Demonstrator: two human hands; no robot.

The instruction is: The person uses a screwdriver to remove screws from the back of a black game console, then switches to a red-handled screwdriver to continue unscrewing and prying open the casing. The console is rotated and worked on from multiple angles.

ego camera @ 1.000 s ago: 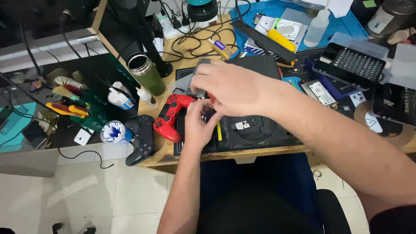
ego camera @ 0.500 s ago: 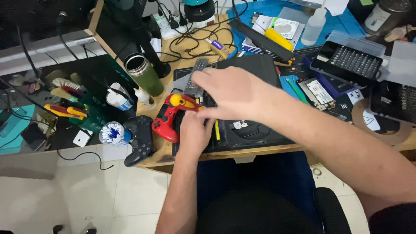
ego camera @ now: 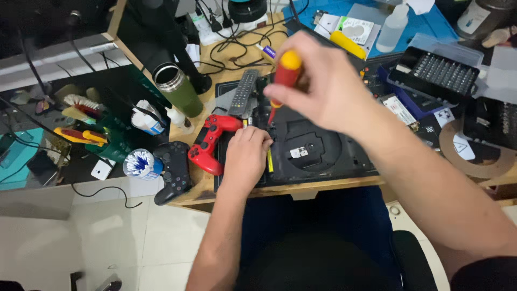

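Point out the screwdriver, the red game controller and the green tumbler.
screwdriver [ego camera: 286, 69]: head view, red-and-yellow handle.
red game controller [ego camera: 207, 143]: head view, middle of body.
green tumbler [ego camera: 180, 91]: head view, side wall.

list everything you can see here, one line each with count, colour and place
screwdriver: 1, red with yellow cap, upright in the right hand over the console
console: 1, black, opened, desk centre
red gamepad: 1, red, left of the console
black gamepad: 1, black, desk's left edge
remote control: 1, grey, behind the red gamepad
tumbler: 1, green, steel rim, back left
cotton swab tub: 1, white swabs, beside the black gamepad
bit case: 1, black, right
squeeze bottle: 1, clear, back right
tape roll: 1, brown, far right
left hand: pressing the console's left edge
right hand: gripping the screwdriver
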